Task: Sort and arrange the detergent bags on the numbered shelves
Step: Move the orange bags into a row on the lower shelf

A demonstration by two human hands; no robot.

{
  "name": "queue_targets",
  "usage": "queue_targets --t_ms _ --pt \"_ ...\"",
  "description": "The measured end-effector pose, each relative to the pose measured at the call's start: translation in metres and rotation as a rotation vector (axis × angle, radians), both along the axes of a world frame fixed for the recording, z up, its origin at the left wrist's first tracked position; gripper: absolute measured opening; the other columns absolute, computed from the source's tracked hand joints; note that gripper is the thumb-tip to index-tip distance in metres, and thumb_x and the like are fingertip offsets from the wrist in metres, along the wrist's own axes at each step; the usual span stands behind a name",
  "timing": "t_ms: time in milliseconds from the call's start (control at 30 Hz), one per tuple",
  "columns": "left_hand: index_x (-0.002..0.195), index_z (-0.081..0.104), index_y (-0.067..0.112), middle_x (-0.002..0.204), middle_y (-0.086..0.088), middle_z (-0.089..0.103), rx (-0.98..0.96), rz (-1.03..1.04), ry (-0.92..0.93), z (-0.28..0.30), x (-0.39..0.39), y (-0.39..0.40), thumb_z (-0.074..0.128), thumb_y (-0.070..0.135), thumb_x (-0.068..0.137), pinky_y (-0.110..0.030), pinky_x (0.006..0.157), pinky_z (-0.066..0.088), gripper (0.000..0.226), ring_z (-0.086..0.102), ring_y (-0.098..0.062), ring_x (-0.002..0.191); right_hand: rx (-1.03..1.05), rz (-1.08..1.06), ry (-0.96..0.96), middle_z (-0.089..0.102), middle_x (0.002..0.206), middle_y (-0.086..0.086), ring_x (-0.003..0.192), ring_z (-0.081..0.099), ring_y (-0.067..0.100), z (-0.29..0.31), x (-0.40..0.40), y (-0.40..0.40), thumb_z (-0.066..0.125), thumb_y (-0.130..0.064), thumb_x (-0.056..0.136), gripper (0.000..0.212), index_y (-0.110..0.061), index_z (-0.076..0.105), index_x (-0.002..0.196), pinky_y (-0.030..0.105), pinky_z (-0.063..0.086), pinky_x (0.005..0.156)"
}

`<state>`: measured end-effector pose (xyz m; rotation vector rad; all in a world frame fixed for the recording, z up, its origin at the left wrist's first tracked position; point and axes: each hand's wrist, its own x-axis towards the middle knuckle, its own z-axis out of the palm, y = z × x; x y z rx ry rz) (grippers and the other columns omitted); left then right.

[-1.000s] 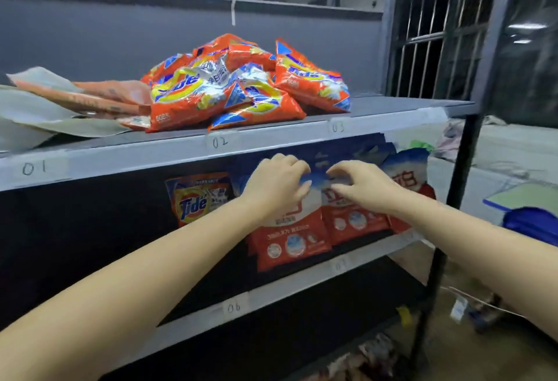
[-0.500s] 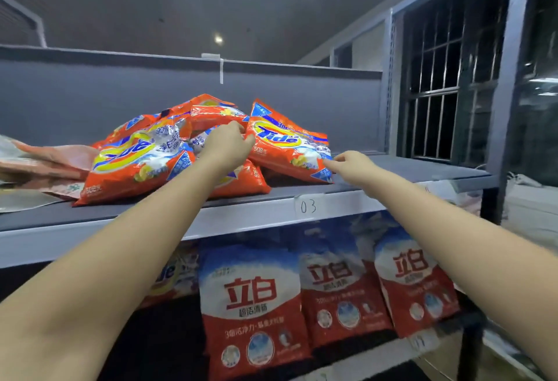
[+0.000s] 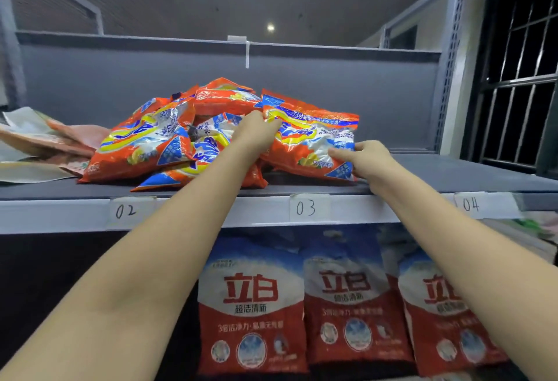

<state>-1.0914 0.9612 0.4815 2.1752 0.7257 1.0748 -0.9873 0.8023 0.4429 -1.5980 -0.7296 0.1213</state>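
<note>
On the grey metal top shelf (image 3: 437, 173), above labels 02 and 03, a heap of glossy orange plastic detergent bags (image 3: 145, 145). Left hand (image 3: 256, 132) grasping the rightmost orange bag (image 3: 308, 142) at its top-left edge; right hand (image 3: 367, 158) pinching its lower-right corner. Below, red-and-blue upright bags (image 3: 252, 305).

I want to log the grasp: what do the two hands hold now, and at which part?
Both hold the rightmost orange detergent bag: the left hand grips its upper left edge, the right hand pinches its lower right corner.
</note>
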Motion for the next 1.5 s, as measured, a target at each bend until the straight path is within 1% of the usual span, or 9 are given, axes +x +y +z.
queue_targets --t_ms 167,267,433,500,667,900,1100,1333,1500 --pt "0.092 0.045 0.015 0.091 -0.007 0.057 0.032 -0.102 -0.306 -0.012 -0.019 -0.024 0.045 0.032 0.098 -0.037 0.076 0.041 0.017 0.054 -0.030 0.094 0.220 0.007 -0.101 0.068 0.085 0.005 0.056 0.064 0.004 0.012 -0.020 -0.027 0.069 -0.013 0.084 0.022 -0.002 0.064 0.102 0.018 0.054 0.055" --pt "0.090 0.047 0.027 0.094 -0.001 0.061 0.026 -0.226 -0.470 -0.017 -0.046 -0.044 0.046 0.031 0.098 -0.047 0.082 0.050 0.010 0.062 -0.027 0.098 0.347 0.049 -0.141 0.067 0.081 -0.003 0.059 0.066 0.001 0.011 -0.044 -0.050 0.067 -0.010 0.084 0.016 -0.009 0.063 0.100 0.015 0.053 0.054" --pt "0.102 0.046 0.027 0.104 -0.002 0.064 -0.150 -0.389 -0.529 -0.049 -0.098 -0.069 0.046 0.028 0.099 -0.033 0.076 0.055 0.003 0.065 -0.017 0.091 0.426 0.147 -0.139 0.071 0.083 -0.004 0.072 0.069 0.007 -0.019 -0.086 -0.078 0.067 -0.006 0.082 0.018 -0.021 0.063 0.091 0.020 0.055 0.064" --pt "0.118 0.049 0.023 0.115 -0.003 0.065 -0.261 -0.397 -0.550 -0.067 -0.118 -0.070 0.054 0.028 0.095 -0.038 0.086 0.055 0.024 0.065 -0.020 0.101 0.434 0.193 -0.118 0.073 0.076 -0.007 0.071 0.069 0.008 -0.037 -0.105 -0.084 0.066 -0.002 0.081 0.021 -0.021 0.061 0.089 0.022 0.055 0.067" --pt "0.102 0.062 0.015 0.084 -0.001 0.075 -0.525 -0.456 -0.624 -0.121 -0.176 -0.075 0.062 0.021 0.084 -0.028 0.061 0.057 0.019 0.072 -0.016 0.076 0.439 0.273 -0.044 0.072 0.073 -0.005 0.067 0.066 0.007 -0.095 -0.156 -0.084 0.068 0.002 0.072 0.025 -0.020 0.060 0.080 0.020 0.053 0.061" --pt "0.075 0.076 0.022 0.079 -0.005 0.075 -0.637 -0.292 -0.625 -0.208 -0.262 -0.044 0.077 0.044 0.056 -0.026 0.056 0.056 0.029 0.072 -0.019 0.069 0.332 0.340 0.173 0.071 0.078 0.003 0.069 0.063 0.013 -0.190 -0.225 -0.036 0.070 0.008 0.070 0.028 -0.020 0.066 0.076 0.023 0.052 0.060" --pt "0.090 0.064 0.015 0.076 -0.002 0.074 -0.829 -0.114 -0.539 -0.268 -0.314 0.001 0.065 0.024 0.079 -0.026 0.053 0.057 0.014 0.071 -0.017 0.065 0.196 0.341 0.346 0.073 0.083 0.000 0.075 0.067 0.009 -0.249 -0.274 0.018 0.067 0.010 0.076 0.025 -0.008 0.063 0.093 0.018 0.051 0.062" --pt "0.095 0.063 0.018 0.084 0.000 0.075 -0.919 0.008 -0.542 -0.315 -0.354 0.047 0.062 0.030 0.085 -0.028 0.059 0.058 0.016 0.072 -0.016 0.073 0.003 0.397 0.408 0.073 0.100 0.000 0.088 0.069 0.011 -0.285 -0.309 0.073 0.063 -0.001 0.085 0.027 -0.011 0.062 0.110 0.016 0.052 0.071" --pt "0.095 0.061 0.020 0.085 0.003 0.074 -0.952 0.034 -0.489 -0.339 -0.350 0.080 0.059 0.032 0.089 -0.025 0.057 0.057 0.014 0.072 -0.014 0.074 -0.110 0.370 0.379 0.075 0.087 -0.008 0.081 0.070 0.007 -0.298 -0.313 0.108 0.065 -0.007 0.085 0.016 -0.018 0.068 0.095 0.015 0.052 0.067"
